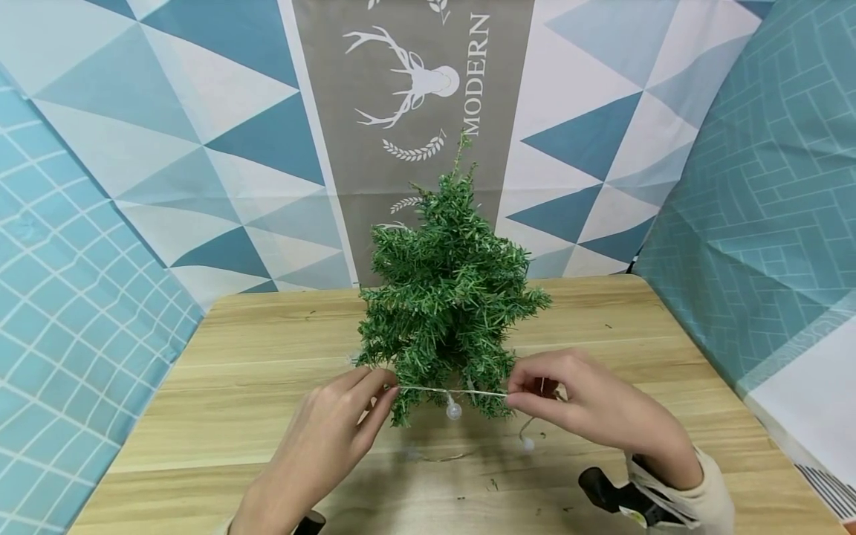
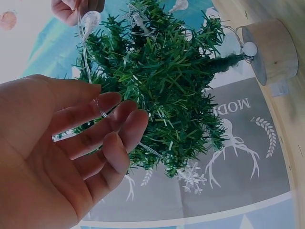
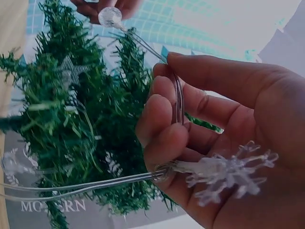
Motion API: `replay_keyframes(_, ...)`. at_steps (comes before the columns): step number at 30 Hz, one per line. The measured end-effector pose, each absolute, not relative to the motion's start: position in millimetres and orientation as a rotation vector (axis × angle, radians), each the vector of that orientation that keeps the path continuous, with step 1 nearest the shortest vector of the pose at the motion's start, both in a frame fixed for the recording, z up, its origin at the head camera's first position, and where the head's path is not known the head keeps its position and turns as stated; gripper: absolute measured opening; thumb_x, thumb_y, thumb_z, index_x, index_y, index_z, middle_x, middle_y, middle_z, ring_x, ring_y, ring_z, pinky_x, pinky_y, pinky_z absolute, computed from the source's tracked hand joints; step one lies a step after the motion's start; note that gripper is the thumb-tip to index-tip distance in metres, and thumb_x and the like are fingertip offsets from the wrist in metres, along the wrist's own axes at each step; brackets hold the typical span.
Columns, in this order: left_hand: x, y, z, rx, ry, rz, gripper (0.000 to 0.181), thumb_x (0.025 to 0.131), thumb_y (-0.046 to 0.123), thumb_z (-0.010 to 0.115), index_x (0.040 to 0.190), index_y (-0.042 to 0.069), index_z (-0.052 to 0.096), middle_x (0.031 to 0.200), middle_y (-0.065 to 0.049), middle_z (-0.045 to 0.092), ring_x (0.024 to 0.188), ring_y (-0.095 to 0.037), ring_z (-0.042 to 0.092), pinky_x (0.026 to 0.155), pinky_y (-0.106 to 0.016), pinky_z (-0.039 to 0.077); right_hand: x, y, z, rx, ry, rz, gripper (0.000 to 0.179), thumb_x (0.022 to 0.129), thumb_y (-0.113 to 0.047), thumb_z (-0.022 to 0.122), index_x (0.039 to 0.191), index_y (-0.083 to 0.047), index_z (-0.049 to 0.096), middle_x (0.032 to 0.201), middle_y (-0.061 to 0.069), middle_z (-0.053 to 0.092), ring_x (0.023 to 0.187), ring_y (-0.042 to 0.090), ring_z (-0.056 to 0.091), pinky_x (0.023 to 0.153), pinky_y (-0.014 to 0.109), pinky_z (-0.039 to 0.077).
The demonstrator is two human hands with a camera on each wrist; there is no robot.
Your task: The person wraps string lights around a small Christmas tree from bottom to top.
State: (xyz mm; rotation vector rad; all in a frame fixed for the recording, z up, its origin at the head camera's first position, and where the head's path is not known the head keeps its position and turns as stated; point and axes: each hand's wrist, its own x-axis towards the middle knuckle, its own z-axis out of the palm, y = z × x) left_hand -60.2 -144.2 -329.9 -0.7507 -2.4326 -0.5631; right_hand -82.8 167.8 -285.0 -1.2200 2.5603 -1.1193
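A small green artificial Christmas tree (image 1: 451, 297) stands upright on a round wooden base (image 2: 274, 52). In front of its lower branches, a thin string of lights (image 1: 421, 388) is stretched between both hands. My left hand (image 1: 337, 420) pinches the wire between thumb and index finger on the left. On the right, my right hand (image 1: 591, 405) pinches it too, its other fingers curled round the wire. A clear round bulb (image 1: 454, 410) hangs midway between them. Against the right palm lies a clear snowflake light (image 3: 228, 174). A star light (image 3: 70, 71) shows among the branches.
More of the light string lies on the wooden table (image 1: 267, 371) before the tree, with a small bulb (image 1: 527, 443) near the right hand. Another snowflake light (image 2: 192, 178) hangs at the tree's edge. Patterned cloth (image 1: 254, 148) closes off the back and sides.
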Motion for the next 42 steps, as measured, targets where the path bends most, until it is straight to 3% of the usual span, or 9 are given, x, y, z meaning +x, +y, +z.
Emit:
replay_keyframes(12, -62.7, -143.1, -331.4, -0.754, -2.379, -0.555, 0.009, 0.098, 0.018, 0.061, 0.097, 0.016, 0.069, 0.08, 0.01, 0.061, 0.061, 0.0, 0.048, 0.049, -0.012, 0.039, -85.3, 179.5, -282.7, -1.303, 2.691, -1.209, 0.019, 0.097, -0.012, 0.066, 0.092, -0.03, 0.062, 0.083, -0.016, 0.062, 0.077, 0.005, 0.059, 0.07, 0.023, 0.051)
replay_keyframes(21, -63.7, -142.8, -332.3, -0.741, -2.331, -0.587, 0.013, 0.094, 0.014, 0.066, 0.106, 0.013, 0.069, 0.091, 0.004, 0.068, 0.068, -0.003, 0.058, 0.054, -0.017, 0.048, -86.0, 182.7, -281.2, -1.33, 2.706, -1.431, 0.03, 0.092, 0.003, 0.067, 0.097, -0.026, 0.066, 0.088, -0.012, 0.065, 0.08, 0.008, 0.061, 0.072, 0.024, 0.052)
replay_keyframes(27, -65.7, -140.9, -336.6, -0.751, -2.344, -0.535, 0.026, 0.093, 0.017, 0.067, 0.117, 0.006, 0.068, 0.105, -0.007, 0.072, 0.09, -0.019, 0.07, 0.073, -0.031, 0.06, -94.2, 180.5, -284.3, -1.228, 2.831, -1.565, 0.025, 0.091, 0.003, 0.068, 0.097, -0.022, 0.069, 0.087, -0.01, 0.066, 0.077, 0.009, 0.059, 0.068, 0.023, 0.049)
replay_keyframes(33, -66.4, -137.9, -340.9, -0.778, -2.387, -0.498, 0.028, 0.094, 0.021, 0.066, 0.118, 0.006, 0.068, 0.108, -0.007, 0.072, 0.097, -0.02, 0.07, 0.078, -0.034, 0.06, -102.7, 182.3, -290.5, -1.175, 2.975, -1.563, 0.009, 0.092, -0.006, 0.071, 0.095, -0.015, 0.071, 0.085, -0.012, 0.064, 0.076, 0.007, 0.057, 0.065, 0.022, 0.045)
replay_keyframes(42, -67.2, -136.5, -344.7, -0.743, -2.467, -0.518, 0.05, 0.097, 0.026, 0.063, 0.142, 0.007, 0.052, 0.133, -0.01, 0.062, 0.119, -0.026, 0.061, 0.096, -0.041, 0.054, -115.4, 177.0, -299.1, -1.174, 3.241, -1.546, 0.021, 0.083, 0.003, 0.076, 0.093, -0.015, 0.071, 0.084, -0.009, 0.064, 0.075, 0.004, 0.054, 0.064, 0.019, 0.042)
